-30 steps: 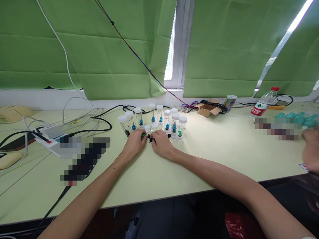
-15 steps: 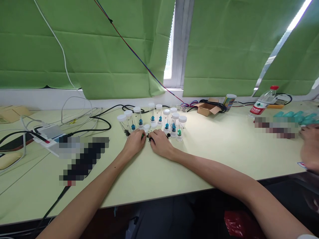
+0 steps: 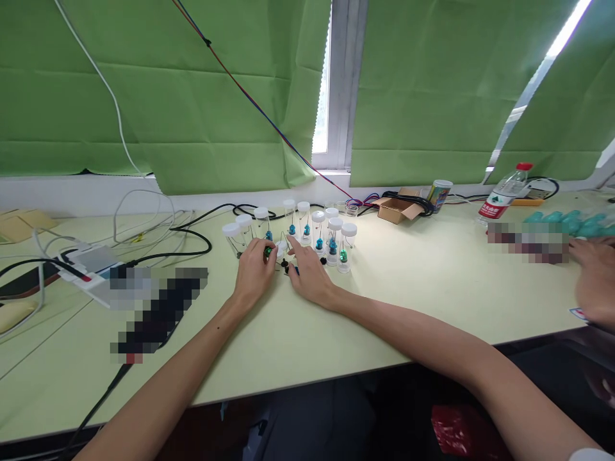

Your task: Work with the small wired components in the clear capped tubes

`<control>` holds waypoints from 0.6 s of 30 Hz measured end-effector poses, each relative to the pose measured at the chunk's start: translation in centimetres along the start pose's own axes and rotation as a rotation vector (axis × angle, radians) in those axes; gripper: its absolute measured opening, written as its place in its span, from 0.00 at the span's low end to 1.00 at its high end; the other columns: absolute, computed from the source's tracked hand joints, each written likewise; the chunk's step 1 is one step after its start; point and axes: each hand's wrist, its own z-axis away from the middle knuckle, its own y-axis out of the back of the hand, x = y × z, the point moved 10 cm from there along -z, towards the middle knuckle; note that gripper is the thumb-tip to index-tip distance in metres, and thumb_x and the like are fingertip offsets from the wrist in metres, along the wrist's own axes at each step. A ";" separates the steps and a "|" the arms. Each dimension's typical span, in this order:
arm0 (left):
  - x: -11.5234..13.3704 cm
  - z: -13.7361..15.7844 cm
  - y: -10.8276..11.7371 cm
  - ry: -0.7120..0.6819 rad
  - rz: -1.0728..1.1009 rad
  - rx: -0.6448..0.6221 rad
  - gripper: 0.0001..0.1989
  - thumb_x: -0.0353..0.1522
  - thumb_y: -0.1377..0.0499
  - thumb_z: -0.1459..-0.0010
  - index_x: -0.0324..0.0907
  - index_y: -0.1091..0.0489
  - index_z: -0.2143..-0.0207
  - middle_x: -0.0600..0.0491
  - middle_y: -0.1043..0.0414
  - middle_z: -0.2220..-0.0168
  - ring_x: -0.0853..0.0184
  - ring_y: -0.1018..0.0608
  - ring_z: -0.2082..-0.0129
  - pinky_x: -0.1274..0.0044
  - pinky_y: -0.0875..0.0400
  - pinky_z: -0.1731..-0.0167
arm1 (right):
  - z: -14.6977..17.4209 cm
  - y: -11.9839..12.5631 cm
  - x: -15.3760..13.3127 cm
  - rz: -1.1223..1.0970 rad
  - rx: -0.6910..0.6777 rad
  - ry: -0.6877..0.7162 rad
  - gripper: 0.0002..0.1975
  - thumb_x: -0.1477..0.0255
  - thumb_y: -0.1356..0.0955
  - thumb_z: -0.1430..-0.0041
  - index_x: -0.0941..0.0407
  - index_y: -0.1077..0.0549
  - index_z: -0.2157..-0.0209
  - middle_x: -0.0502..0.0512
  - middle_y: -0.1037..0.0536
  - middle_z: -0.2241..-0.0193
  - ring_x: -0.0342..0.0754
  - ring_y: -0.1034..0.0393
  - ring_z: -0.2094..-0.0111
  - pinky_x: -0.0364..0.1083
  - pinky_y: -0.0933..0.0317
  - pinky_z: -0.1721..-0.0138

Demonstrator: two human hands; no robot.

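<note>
Green blinds (image 3: 216, 115) fill the top of the frame above a pale desk (image 3: 408, 275), where, near the frame's centre, the right hand (image 3: 310, 274) and left hand (image 3: 254, 270) sit apart before clear white-capped vials (image 3: 346, 242), the left pinching a small green piece (image 3: 268, 252) just left of centre, the right beside tiny dark parts (image 3: 285, 263), its grip impossible to tell.

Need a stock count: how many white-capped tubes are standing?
9: three tubes at left, two central, four at right. More may hide behind left hand or right hand.
</note>
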 end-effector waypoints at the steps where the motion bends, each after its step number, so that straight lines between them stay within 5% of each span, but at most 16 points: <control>1: 0.3 0.0 0.3 -0.010 0.018 0.018 0.08 0.34 0.48 0.36 0.42 0.32 0.65 0.51 0.29 0.66 0.69 0.31 0.74 0.74 0.34 0.67 | 0.0 0.1 -0.1 0.000 0.005 0.006 0.34 0.79 0.40 0.38 0.56 0.51 0.32 0.61 0.26 0.53 0.55 0.35 0.52 0.56 0.38 0.48; 18: 2.3 0.4 0.6 -0.036 0.197 0.005 0.07 0.36 0.45 0.38 0.42 0.31 0.65 0.51 0.28 0.66 0.70 0.27 0.72 0.77 0.31 0.73 | 0.0 1.6 -0.3 -0.060 0.143 -0.007 0.32 0.79 0.41 0.39 0.57 0.49 0.33 0.60 0.25 0.53 0.52 0.31 0.52 0.53 0.37 0.47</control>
